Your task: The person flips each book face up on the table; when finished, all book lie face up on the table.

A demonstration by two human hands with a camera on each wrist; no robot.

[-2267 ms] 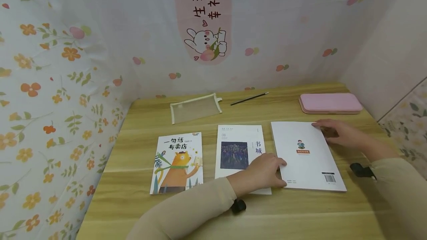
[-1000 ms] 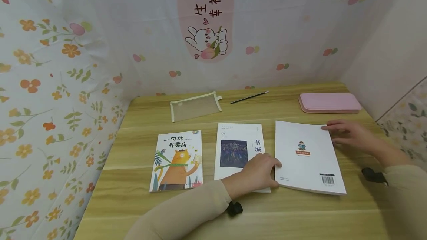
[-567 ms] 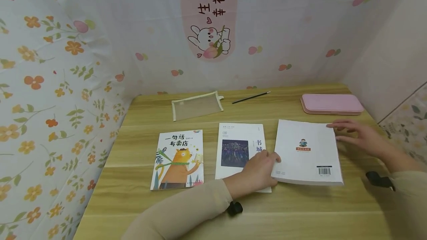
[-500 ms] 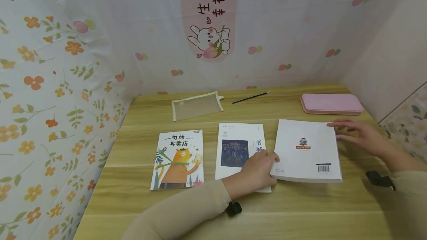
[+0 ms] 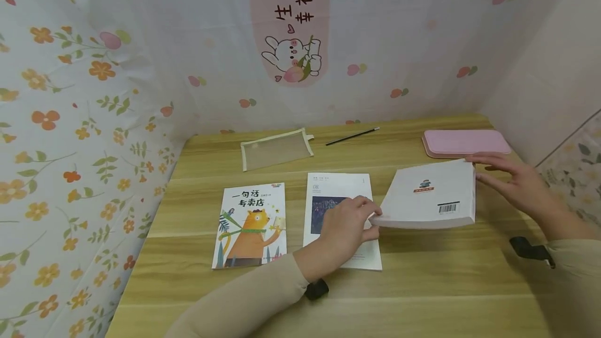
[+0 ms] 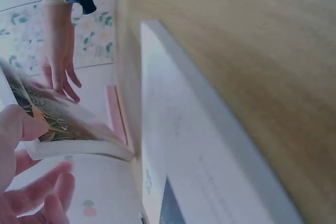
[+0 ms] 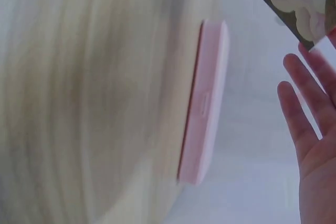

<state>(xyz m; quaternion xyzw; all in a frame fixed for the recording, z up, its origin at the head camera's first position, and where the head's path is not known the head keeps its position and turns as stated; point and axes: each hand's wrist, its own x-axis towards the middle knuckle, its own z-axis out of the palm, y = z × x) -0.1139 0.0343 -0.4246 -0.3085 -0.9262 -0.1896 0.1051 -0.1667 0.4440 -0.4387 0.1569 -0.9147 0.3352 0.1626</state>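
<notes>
A thick white book [image 5: 418, 194] is tilted up off the table, its barcode cover facing up. My left hand [image 5: 345, 231] pinches its near left corner; the left wrist view shows the thumb [image 6: 31, 124] against the pictured cover underneath. At its far right corner, my right hand [image 5: 514, 186] touches the edge with spread, nearly straight fingers. In the right wrist view those fingers [image 7: 302, 106] stretch beside the book's corner [image 7: 310, 19]; the thumb is out of that view. Below my left hand lies another white book [image 5: 335, 184] with a dark picture, partly covered by the hand.
A picture book with a yellow cat [image 5: 253, 233] lies at the left of the wooden table [image 5: 422, 286]. Along the back are a mesh zip pouch [image 5: 277, 150], a thin black pen [image 5: 352, 136] and a pink pencil case [image 5: 465, 142]. Curtains [image 5: 202, 30] enclose the back and sides.
The thick white book has gone from lying flat to tilted, its near edge raised and moved back. My left hand rose with it. The right hand shifted slightly right, staying at the far corner.
</notes>
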